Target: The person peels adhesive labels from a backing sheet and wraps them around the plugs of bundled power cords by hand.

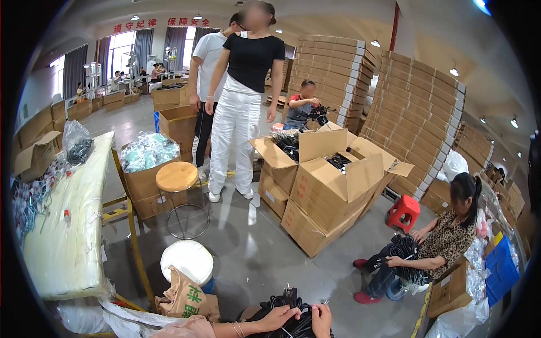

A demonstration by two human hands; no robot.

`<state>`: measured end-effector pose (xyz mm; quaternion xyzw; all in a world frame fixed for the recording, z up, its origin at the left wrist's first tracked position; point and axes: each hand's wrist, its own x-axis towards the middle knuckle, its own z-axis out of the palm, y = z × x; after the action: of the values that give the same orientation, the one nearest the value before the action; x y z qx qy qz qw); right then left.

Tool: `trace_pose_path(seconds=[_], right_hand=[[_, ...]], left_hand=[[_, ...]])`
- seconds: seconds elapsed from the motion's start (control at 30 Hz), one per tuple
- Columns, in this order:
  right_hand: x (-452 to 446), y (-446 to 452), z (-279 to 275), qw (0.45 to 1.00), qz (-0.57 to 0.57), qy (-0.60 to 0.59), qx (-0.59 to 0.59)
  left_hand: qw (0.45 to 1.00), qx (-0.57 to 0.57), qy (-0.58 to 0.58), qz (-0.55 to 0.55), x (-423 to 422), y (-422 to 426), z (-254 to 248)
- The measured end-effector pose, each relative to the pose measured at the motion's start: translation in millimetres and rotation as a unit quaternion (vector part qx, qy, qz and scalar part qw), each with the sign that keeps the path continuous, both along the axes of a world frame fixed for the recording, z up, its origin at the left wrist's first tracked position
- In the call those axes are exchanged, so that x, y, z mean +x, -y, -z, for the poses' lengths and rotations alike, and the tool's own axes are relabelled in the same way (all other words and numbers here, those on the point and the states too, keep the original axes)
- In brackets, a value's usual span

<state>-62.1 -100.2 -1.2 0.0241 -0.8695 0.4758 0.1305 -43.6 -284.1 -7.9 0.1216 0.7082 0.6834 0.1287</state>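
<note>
At the bottom centre, a bundle of black cables (293, 307) lies on the person's lap. My left hand (282, 316) rests on the bundle with its fingers curled, and bracelets show on that wrist. To its right, my right hand (321, 320) is at the edge of the same cables, its fingers pressed together near the top. What either hand's fingertips pinch is too small to make out. A thin pale strip shows among the cables below the left hand.
A brown paper sack (189, 298) and a white round lid (187, 262) are at the left front. Beyond stand a wooden stool (177, 177), cartons (321, 191) and two standing people. A seated co-worker (451, 236) at right holds black cables beside a red stool (403, 213).
</note>
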Motion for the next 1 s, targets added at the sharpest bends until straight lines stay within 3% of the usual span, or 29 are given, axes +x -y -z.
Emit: trace_pose_path(seconds=[0.5, 0.67, 0.73, 0.87, 1.0], right_hand=[[3.3, 0.2, -0.9, 1.0, 0.005, -0.007, -0.014], [2.2, -0.5, 0.9, 1.0, 0.008, 0.004, 0.002], [4.0, 1.0, -3.7, 1.0, -0.003, -0.005, -0.005], [9.8, 0.7, -8.5, 1.0, -0.001, 0.012, -0.012], [15.7, -0.2, -6.1, 0.997, 0.009, 0.006, -0.08]], left_hand=[[0.999, 0.021, -0.024, -0.017, 3.2, -1.8, -4.5], [1.0, 0.008, 0.021, -0.003, -1.3, -3.3, -2.1], [0.999, -0.025, -0.033, 0.014, -7.2, -1.6, -12.4], [0.995, -0.087, 0.001, 0.04, -10.5, -7.6, -29.0], [0.988, -0.122, -0.09, 0.023, 2.9, -22.8, -41.6]])
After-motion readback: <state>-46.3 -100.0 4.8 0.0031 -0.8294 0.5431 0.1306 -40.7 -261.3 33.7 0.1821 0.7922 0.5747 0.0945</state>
